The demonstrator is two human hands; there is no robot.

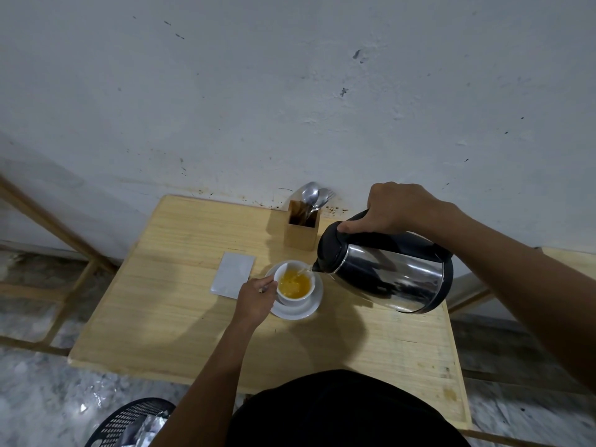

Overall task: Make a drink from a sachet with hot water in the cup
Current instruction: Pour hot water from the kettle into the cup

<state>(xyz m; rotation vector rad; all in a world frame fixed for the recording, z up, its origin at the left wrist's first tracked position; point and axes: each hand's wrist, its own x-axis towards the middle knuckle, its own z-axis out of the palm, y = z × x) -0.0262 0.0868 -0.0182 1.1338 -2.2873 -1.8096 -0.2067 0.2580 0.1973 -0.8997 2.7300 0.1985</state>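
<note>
Pouring into the cup (295,282) is where we are, and everything turns on spout over rim. Nearest us, our left hand (256,298) sits just left of the cup, fingers closed on what looks like a spoon handle (265,288). The cup stands on its saucer (309,309), holding yellow liquid. Right of the cup, the kettle (387,269) tilts, its long axis leaning down-left, spout at the rim. Farther off, our right hand (396,208) clamps the handle.
</note>
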